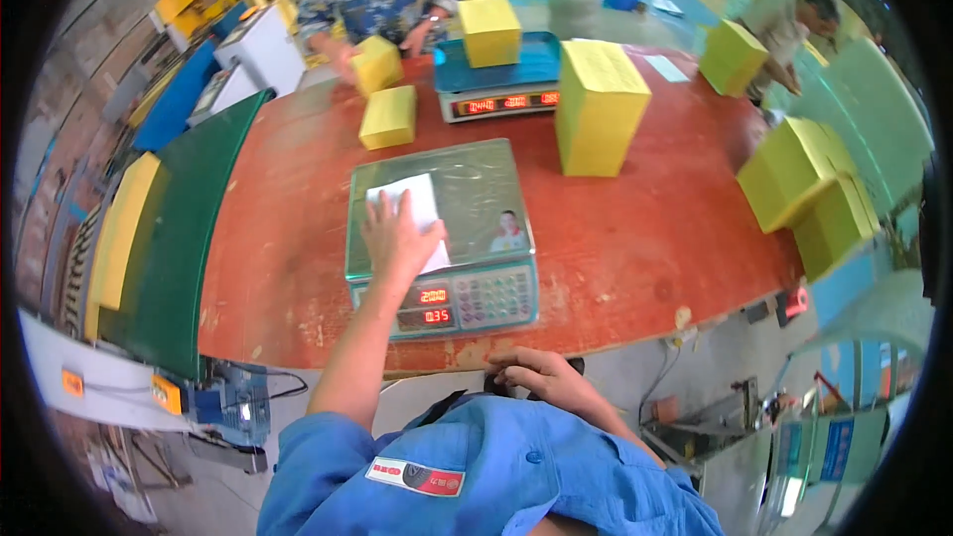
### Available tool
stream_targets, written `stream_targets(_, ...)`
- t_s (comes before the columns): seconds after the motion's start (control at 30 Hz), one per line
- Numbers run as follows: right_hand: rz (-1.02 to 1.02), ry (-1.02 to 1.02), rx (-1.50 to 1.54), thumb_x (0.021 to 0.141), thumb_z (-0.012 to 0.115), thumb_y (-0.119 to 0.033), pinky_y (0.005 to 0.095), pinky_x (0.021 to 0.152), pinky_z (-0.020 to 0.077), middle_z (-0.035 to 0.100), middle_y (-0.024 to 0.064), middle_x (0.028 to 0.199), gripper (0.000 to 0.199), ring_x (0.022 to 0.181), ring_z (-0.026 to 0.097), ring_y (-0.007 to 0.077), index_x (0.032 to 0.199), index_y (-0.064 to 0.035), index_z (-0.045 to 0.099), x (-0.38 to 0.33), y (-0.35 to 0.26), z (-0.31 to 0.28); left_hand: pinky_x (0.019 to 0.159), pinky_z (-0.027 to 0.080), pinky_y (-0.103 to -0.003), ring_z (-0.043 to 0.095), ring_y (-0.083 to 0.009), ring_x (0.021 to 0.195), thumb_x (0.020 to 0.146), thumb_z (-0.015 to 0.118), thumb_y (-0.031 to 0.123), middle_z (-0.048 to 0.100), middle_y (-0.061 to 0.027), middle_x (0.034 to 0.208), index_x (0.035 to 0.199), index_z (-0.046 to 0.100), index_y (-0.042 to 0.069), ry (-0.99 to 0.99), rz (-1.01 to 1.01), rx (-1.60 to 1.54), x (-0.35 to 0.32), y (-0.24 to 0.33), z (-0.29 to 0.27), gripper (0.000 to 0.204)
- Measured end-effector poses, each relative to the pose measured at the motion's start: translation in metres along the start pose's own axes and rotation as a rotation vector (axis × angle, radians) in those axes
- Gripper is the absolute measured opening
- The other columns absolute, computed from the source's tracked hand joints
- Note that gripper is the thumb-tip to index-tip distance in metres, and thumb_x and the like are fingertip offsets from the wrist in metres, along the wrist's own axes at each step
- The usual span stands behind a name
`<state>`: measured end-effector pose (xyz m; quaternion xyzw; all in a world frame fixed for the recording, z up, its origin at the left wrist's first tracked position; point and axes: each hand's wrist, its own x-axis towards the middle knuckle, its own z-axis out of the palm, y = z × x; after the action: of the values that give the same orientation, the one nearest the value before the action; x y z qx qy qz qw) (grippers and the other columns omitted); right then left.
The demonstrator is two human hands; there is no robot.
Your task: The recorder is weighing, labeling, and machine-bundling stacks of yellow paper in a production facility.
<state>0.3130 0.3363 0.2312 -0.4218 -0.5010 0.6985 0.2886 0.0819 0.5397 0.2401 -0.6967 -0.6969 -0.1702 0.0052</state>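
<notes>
Our left hand [397, 238] flat, fingers spread, on white paper [412, 210] atop scale [447, 228]; right hand [541, 377] loosely curled, empty, near our chest.

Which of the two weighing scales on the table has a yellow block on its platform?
The far scale, the blue one, carries a yellow block. The near scale holds only white paper under the left hand.

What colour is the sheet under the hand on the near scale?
White. The sheet lies on the scale beneath the left hand, clearest in the head view.
</notes>
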Motion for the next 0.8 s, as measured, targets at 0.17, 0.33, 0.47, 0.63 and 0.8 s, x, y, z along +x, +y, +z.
stream_targets(0.17, -0.21, -0.165, -0.149, 0.098, 0.052, -0.015, 0.0309, 0.087, 0.0496, 0.065, 0.0088, 0.108, 0.03, 0.099, 0.061, 0.0158, 0.121, 0.0023, 0.059, 0.047, -0.035, -0.021, 0.109, 0.028, -0.058, 0.029, -0.0479, 0.138, 0.077, 0.069, 0.041, 0.03, -0.0302, 0.149, 0.137, 0.046, 0.005, 0.054, -0.015, -0.122, 0.005, -0.003, 0.0, 0.074)
stream_targets(0.33, -0.314, -0.266, -0.117, 0.098, 0.052, -0.012, 0.0311, 0.088, 0.0496, 0.065, 0.0083, 0.106, 0.028, 0.099, 0.06, 0.015, 0.121, 0.0021, 0.059, 0.077, -0.076, -0.034, 0.108, 0.028, -0.059, 0.03, -0.0482, 0.137, 0.076, 0.071, 0.046, 0.029, -0.0312, 0.149, 0.138, 0.045, 0.005, 0.09, -0.084, -0.063, 0.004, 0.013, -0.003, 0.078)
stream_targets(0.47, -0.24, -0.356, -0.007, 0.098, 0.051, -0.011, 0.0304, 0.089, 0.0498, 0.065, 0.008, 0.106, 0.027, 0.099, 0.06, 0.0142, 0.121, 0.0028, 0.059, 0.093, -0.081, -0.047, 0.108, 0.028, -0.058, 0.032, -0.0471, 0.135, 0.076, 0.071, 0.043, 0.034, -0.031, 0.146, 0.138, 0.045, 0.005, 0.11, -0.111, -0.101, 0.008, 0.004, 0.002, 0.077)
stream_targets(0.63, -0.247, -0.417, 0.026, 0.099, 0.051, -0.011, 0.0302, 0.089, 0.0501, 0.065, 0.0078, 0.107, 0.027, 0.098, 0.06, 0.0143, 0.12, 0.0037, 0.06, 0.103, -0.089, -0.069, 0.109, 0.033, -0.047, 0.035, -0.0428, 0.135, 0.078, 0.072, 0.037, 0.033, -0.0308, 0.147, 0.133, 0.05, 0.004, 0.137, -0.153, -0.36, 0.004, -0.009, -0.002, 0.068)
stream_targets(0.8, -0.255, -0.282, -0.069, 0.098, 0.05, -0.01, 0.0316, 0.087, 0.0514, 0.064, 0.0097, 0.112, 0.029, 0.097, 0.063, 0.0176, 0.12, 0.0045, 0.06, 0.135, -0.104, -0.076, 0.103, 0.039, -0.039, 0.045, -0.0363, 0.13, 0.08, 0.072, 0.031, 0.045, -0.0267, 0.14, 0.107, 0.064, 0.003, 0.159, -0.219, -0.611, -0.002, -0.021, -0.007, 0.04)
